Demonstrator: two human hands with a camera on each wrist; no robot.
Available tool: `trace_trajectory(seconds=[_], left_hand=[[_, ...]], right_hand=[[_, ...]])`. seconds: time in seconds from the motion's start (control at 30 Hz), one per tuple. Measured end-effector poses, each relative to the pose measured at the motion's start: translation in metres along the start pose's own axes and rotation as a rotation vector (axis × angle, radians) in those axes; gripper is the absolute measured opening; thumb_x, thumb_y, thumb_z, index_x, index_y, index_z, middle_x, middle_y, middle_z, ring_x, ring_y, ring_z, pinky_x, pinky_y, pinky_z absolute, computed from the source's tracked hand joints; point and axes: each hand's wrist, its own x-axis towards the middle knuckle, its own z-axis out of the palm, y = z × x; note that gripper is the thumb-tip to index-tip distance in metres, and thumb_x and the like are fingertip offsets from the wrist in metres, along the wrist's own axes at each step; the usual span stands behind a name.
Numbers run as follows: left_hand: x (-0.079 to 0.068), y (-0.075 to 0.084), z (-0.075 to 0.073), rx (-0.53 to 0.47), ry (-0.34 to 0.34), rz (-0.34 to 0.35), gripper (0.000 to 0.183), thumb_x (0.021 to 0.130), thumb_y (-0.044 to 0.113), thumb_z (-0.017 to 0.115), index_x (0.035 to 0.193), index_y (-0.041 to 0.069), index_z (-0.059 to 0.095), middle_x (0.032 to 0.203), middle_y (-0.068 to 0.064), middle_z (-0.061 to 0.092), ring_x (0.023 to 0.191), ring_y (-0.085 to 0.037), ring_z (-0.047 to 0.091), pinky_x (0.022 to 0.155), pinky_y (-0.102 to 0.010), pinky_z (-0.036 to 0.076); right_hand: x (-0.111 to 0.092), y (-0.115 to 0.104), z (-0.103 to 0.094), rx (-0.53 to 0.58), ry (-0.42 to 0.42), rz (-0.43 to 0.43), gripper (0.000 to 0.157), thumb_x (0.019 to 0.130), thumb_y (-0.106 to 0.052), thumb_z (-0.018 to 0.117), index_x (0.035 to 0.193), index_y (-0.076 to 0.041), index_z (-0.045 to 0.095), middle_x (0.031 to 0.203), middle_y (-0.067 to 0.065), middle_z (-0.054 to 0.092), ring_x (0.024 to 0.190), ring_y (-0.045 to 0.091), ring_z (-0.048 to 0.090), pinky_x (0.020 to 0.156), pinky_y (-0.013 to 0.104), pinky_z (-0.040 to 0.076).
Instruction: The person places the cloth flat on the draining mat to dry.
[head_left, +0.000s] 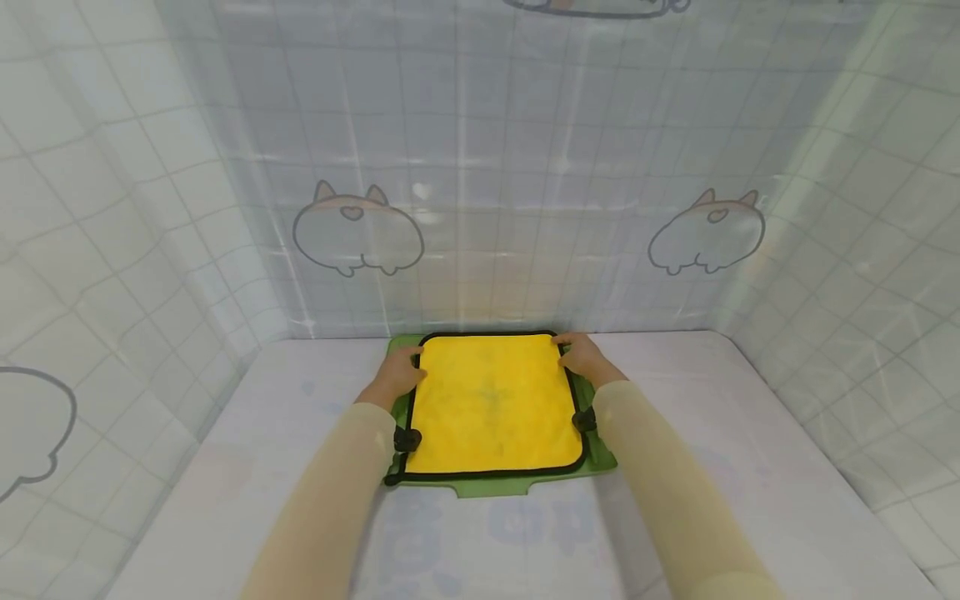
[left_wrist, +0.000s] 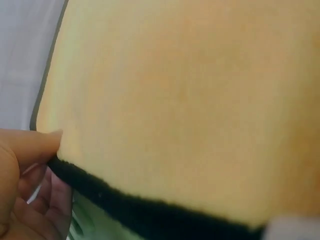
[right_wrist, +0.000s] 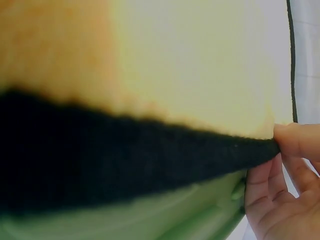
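Note:
A yellow cloth point(head_left: 491, 408) with a black border lies spread over a green board point(head_left: 492, 487), whose edges show around it. My left hand point(head_left: 396, 375) pinches the cloth's left edge near the far corner. In the left wrist view, the thumb point(left_wrist: 42, 145) is on top of the cloth and the fingers are under the black border. On the opposite side, my right hand point(head_left: 587, 358) holds the right edge near its far corner, thumb above and fingers below. The right wrist view shows the border point(right_wrist: 150, 150) raised a little over the green surface.
The board lies on a pale, faintly patterned table cover point(head_left: 300, 442), close against the back wall point(head_left: 495, 208). White gridded sheets with cartoon animal drawings point(head_left: 358, 233) enclose the back and both sides. Small dark wrist devices point(head_left: 407, 439) overlap the cloth's side edges.

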Motion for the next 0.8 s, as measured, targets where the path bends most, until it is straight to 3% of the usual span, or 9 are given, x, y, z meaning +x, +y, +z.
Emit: trace_trajectory(seconds=[0.13,0.23,0.37,0.8], left_hand=[[0.0,0.004,0.001,0.038,0.003,-0.014,0.054,0.091,0.012,0.057,0.141,0.004,0.036,0.141,-0.021,0.037,0.091,-0.028,0.058,0.074,-0.037,0.047],[0.0,0.008,0.002,0.056,0.0,-0.017,0.053,0.092,0.011,0.054,0.141,0.001,0.035,0.142,-0.022,0.035,0.108,-0.033,0.053,0.087,-0.042,0.045],[-0.002,0.012,0.003,0.054,-0.011,-0.018,0.052,0.094,0.011,0.05,0.141,-0.002,0.032,0.142,-0.024,0.032,0.129,-0.04,0.032,0.1,-0.05,0.035],[0.001,0.001,0.004,0.052,-0.015,0.002,0.053,0.094,0.018,0.052,0.141,0.0,0.034,0.143,-0.023,0.032,0.13,-0.041,0.029,0.103,-0.052,0.03]], right_hand=[[0.002,0.0,0.0,-0.019,-0.008,0.01,0.05,0.088,0.003,0.054,0.135,-0.012,0.048,0.146,0.015,0.029,0.131,0.034,0.03,0.085,0.04,0.044],[0.003,0.002,0.0,-0.018,-0.014,0.018,0.05,0.088,0.002,0.054,0.136,-0.013,0.047,0.147,0.014,0.029,0.127,0.033,0.034,0.077,0.037,0.043],[0.004,0.004,0.0,-0.021,-0.014,0.02,0.049,0.089,0.0,0.054,0.135,-0.012,0.047,0.147,0.015,0.028,0.13,0.034,0.031,0.079,0.037,0.042],[0.005,0.006,0.003,-0.047,-0.009,0.019,0.045,0.091,-0.003,0.055,0.134,-0.009,0.048,0.142,0.019,0.035,0.13,0.035,0.032,0.092,0.042,0.042]])
